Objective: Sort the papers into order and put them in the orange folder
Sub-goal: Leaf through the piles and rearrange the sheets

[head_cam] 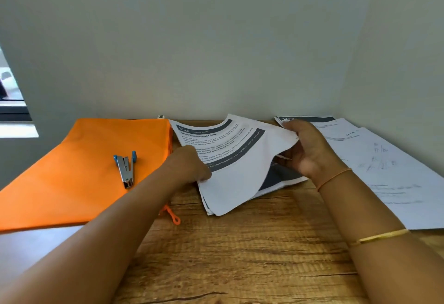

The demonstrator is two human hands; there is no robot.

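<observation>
Between left hand and right hand: paper stack on the tabletop. Left hand grips its edge, right hand pinches the top sheet by a lifted corner. Sorting step, I'd judge. Orange folder lies left of the left hand, stapler on it; shift that before filing.

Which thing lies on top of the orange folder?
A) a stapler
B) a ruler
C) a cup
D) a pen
A: a stapler with blue ends lies on the folder; the papers are beside it, on the table.
</observation>
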